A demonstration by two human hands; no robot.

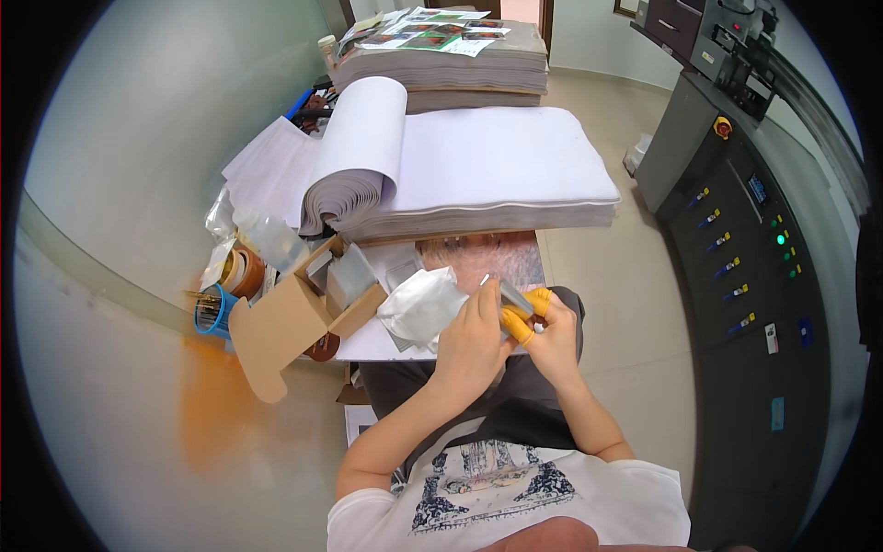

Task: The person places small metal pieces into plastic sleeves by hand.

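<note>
Above my lap, my left hand (471,339) and my right hand (555,342) come together around a thin grey flat piece (516,297). Yellow finger covers (518,324) sit on the thumb and a finger of my right hand, which pinches the piece at its right side. My left fingers point up along its left side, and their grip is partly hidden by the back of the hand. A small white tip shows above the left fingers; I cannot tell what it belongs to. Beside my left hand lies a crumpled white cloth or bag (421,304).
Left of the white bundle stands an open cardboard box (287,317) with grey and clear pieces. Beyond it are a blue pen cup (212,311), a tape roll (246,272) and a clear bottle (271,237). A large paper stack (501,166) lies ahead; a dark machine cabinet (736,368) stands right.
</note>
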